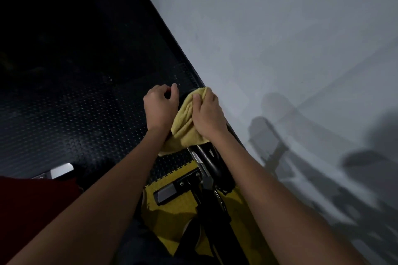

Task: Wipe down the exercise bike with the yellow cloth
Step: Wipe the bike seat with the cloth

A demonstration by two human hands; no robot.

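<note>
The yellow cloth (186, 122) is bunched over the upper end of the exercise bike (210, 170), covering what seems to be a handlebar, though the dim light makes that hard to confirm. The right hand (205, 114) clamps the cloth against the bike, thumb on top. The left hand (160, 106), just beside the cloth, has curled fingers; whether they grip anything, I cannot tell. Under the bike lies a yellow mat (174, 206) on dark studded floor (75, 92).
</note>
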